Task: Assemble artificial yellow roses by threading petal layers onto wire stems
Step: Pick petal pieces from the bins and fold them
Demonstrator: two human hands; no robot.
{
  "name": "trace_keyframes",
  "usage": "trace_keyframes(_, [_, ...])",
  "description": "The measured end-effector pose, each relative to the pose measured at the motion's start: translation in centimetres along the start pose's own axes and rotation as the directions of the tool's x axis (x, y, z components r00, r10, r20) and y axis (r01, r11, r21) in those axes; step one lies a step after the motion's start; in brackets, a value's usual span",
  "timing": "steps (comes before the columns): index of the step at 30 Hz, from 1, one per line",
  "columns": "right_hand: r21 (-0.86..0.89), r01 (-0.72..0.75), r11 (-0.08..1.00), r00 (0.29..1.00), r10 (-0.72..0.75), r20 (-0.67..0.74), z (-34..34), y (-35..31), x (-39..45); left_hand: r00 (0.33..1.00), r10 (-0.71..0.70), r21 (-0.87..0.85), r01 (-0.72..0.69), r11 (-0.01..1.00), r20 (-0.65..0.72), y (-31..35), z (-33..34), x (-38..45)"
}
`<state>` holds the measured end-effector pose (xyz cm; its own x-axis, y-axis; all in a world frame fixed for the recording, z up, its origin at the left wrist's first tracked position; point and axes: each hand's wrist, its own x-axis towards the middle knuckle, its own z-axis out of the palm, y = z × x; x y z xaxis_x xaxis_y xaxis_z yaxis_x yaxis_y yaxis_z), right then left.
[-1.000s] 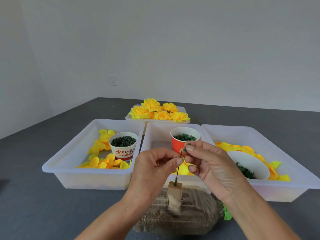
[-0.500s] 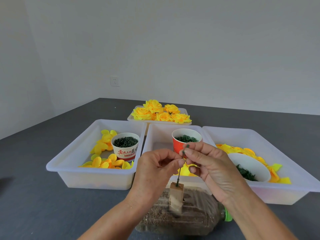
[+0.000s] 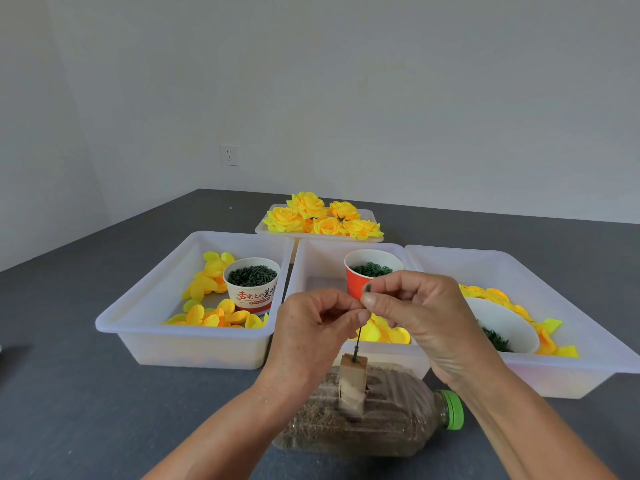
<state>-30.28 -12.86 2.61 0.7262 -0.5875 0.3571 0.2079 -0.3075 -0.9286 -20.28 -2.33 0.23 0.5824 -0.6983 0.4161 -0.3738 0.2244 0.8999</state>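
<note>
A thin green wire stem stands upright in a wooden block fixed on a lying sand-filled bottle. My left hand pinches the wire's top between thumb and forefinger. My right hand meets it there, fingers curled, pinching a small green part just above the wire's tip. The wire's upper end is hidden by the fingertips. Loose yellow petals lie in the middle tray behind my hands.
Three white trays stand side by side: the left tray with petals and a printed cup of green pieces, the middle tray with a red cup, the right tray with a white bowl. Finished roses lie behind.
Both hands have stayed pinched at the wire's top. The view has shifted slightly, and my right fingertips have closed in a little on the left ones.
</note>
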Motion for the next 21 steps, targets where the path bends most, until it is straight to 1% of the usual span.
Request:
trace_keyframes(4, [-0.074,0.03,0.997,0.999,-0.029,0.02,0.0,0.5,-0.4,1.0,-0.005,0.027,0.005,1.0,-0.003,-0.3,0.0,-0.3])
trace_keyframes(9, [-0.182,0.069,0.981,0.998,-0.069,0.008,0.0,1.4,-0.8,0.999,-0.038,0.042,0.038,0.998,-0.014,-0.6,-0.1,-0.6])
trace_keyframes(13, [-0.238,0.052,0.97,0.999,-0.051,0.013,-0.1,2.1,-1.0,0.997,-0.078,0.072,0.078,0.994,-0.007,-0.8,-0.4,-1.0])
trace_keyframes(18, [-0.275,0.025,0.961,0.999,-0.016,0.032,0.1,3.3,-1.6,0.992,-0.098,0.129,0.107,0.986,-0.073,-1.0,-0.6,-1.2])
trace_keyframes(21, [-0.317,0.037,0.948,0.998,-0.022,0.052,0.3,3.8,-1.8,0.992,-0.095,0.155,0.106,0.982,-0.081,-1.0,-0.8,-1.5])
